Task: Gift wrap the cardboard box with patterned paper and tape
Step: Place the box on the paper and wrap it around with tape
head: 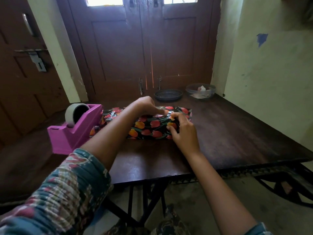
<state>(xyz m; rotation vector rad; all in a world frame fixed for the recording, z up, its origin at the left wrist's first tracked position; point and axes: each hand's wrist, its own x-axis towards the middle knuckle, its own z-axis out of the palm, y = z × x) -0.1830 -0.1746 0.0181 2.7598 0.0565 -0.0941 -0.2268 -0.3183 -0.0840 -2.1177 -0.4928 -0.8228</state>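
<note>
Forearms reach forward from the near edge, the left one out of a quilted teal-and-red sleeve [67,184], over a dark polished wooden table [237,133]. Mid-table lies the long box [152,131], lengthwise across the view, covered in glossy black paper [179,110] printed with red and orange tulips. The right hand [183,133] sits at the box's right end, fingers curled, pinching the paper's edge on the top face. The left hand [147,106] is bunched over the top, one digit laid along the seam; whether it pinches anything cannot be told.

The step looks like closing the top seam. To do it well, pull the overlap taut with the right hand, pin it flat with the left, and free one hand only when the paper holds.

Just left of the box, touching or nearly so, stands a pink plastic tape dispenser [76,133] with its grey tape roll [71,114], within easy reach. At the far edge sit a dark round tray [168,94] and a clear plastic bowl [200,90], before a brown panelled double door [135,48].
</note>
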